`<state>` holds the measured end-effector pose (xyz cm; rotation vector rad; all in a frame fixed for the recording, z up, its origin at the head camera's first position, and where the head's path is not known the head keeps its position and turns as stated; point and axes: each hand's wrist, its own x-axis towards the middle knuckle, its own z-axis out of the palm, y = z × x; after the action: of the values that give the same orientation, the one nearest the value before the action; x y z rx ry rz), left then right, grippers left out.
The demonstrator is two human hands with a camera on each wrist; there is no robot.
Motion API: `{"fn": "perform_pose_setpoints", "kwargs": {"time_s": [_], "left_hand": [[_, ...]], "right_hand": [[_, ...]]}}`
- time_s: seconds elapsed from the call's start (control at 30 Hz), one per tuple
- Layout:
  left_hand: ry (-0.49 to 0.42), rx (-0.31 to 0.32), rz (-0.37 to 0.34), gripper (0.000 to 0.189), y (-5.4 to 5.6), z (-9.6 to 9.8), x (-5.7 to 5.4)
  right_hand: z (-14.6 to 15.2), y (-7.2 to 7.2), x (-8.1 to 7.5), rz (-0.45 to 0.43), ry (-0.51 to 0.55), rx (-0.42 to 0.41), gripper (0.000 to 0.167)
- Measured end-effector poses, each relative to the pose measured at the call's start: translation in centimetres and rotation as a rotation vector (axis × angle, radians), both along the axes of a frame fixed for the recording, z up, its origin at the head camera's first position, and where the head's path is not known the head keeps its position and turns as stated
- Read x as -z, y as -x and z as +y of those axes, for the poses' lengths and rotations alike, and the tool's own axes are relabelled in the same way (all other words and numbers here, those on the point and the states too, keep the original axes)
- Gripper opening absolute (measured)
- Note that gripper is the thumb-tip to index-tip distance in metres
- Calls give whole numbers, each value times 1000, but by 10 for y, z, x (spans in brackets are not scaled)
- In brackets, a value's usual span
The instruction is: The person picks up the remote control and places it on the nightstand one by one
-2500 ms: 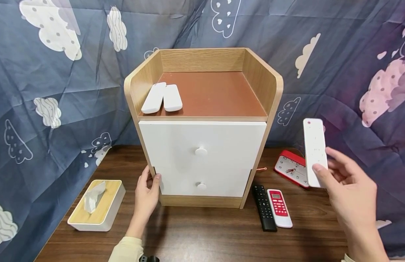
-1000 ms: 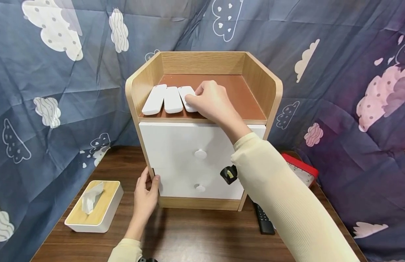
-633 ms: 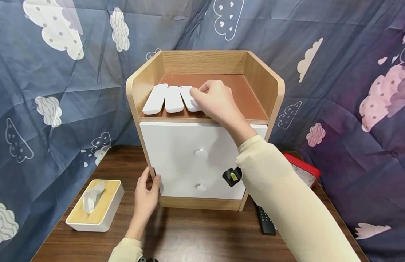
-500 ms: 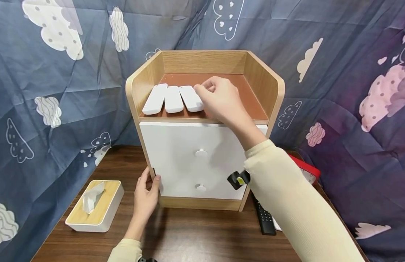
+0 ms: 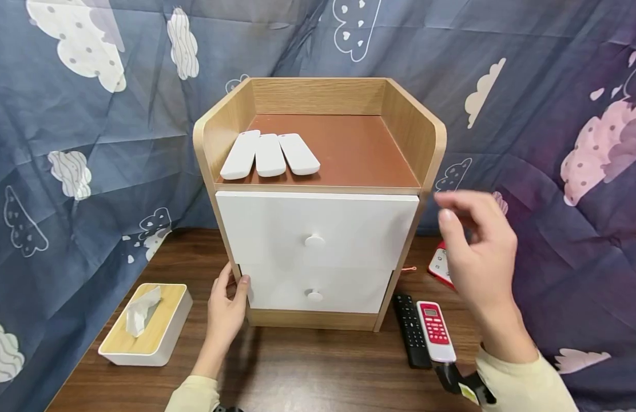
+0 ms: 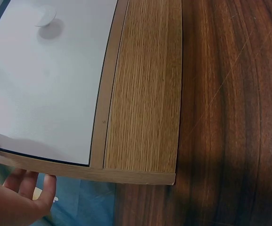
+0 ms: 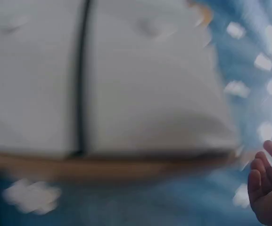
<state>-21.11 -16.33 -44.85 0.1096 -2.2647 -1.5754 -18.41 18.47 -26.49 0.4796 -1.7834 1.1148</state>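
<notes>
My left hand (image 5: 226, 312) holds the left side edge of a small wooden cabinet (image 5: 318, 317) with two white drawers. In the left wrist view the thumb lies on the front and the fingers (image 6: 27, 183) reach round the side panel. To the cabinet's right, my right hand (image 5: 480, 252) is in the air with loosely bent fingers and nothing in it. On the brown cabinet top lie a left white remote control (image 5: 241, 154), a middle one (image 5: 270, 155) and a right one (image 5: 299, 154), plain sides up. The right wrist view is blurred.
Beside the cabinet on the right lie a black remote (image 5: 412, 332) and a white-and-red remote (image 5: 436, 331). A red clock (image 5: 441, 266) behind them is partly hidden by my right hand. A tissue box (image 5: 148, 324) stands on the left of the dark wooden table (image 5: 297, 372).
My right hand carried a white remote onto the cabinet top, laid it right of the other two, let go and moved away to the right. The left hand stayed on the cabinet's side.
</notes>
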Motion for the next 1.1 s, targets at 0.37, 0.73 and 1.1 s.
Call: {"fn": "perform_pose_setpoints", "kwargs": {"time_s": [0.37, 0.73, 1.1], "left_hand": [[5, -4, -13, 55, -1, -1, 1], [32, 4, 1, 55, -1, -3, 1], [24, 4, -1, 55, -3, -2, 1]], "right_hand": [[91, -1, 213, -565, -191, 380, 25], [104, -5, 282, -836, -375, 352, 41], [104, -5, 282, -881, -308, 352, 40]]}}
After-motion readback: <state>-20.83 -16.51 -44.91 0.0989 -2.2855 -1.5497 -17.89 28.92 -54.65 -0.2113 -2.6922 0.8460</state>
